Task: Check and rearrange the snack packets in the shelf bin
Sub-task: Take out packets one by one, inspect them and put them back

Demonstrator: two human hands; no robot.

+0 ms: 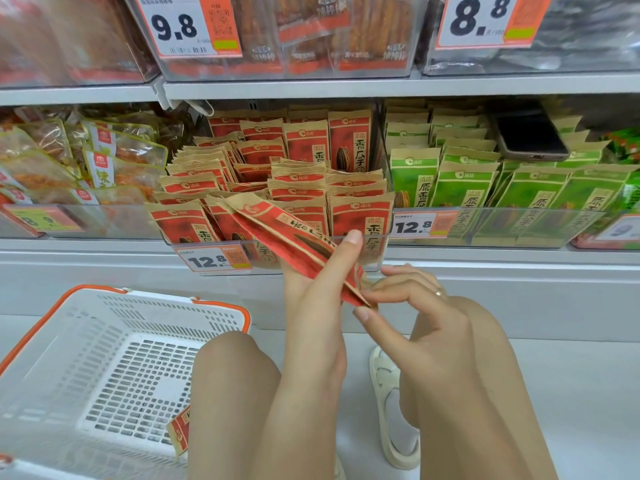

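Note:
A clear shelf bin (375,252) holds several red-and-tan snack packets (308,147) standing in rows. In front of the bin I hold one red packet (277,226), tilted with its top toward the upper left. My left hand (322,282) grips it from below, thumb pressed on its face. My right hand (405,299) pinches the packet's lower right corner between thumb and fingers. Another red packet (180,429) lies in the white basket.
A white basket with orange rim (221,304) sits on the floor at lower left. Green packets (464,188) fill the bin to the right, with a phone (530,135) lying on them. Price tags hang on the bin fronts. My knees are in the foreground.

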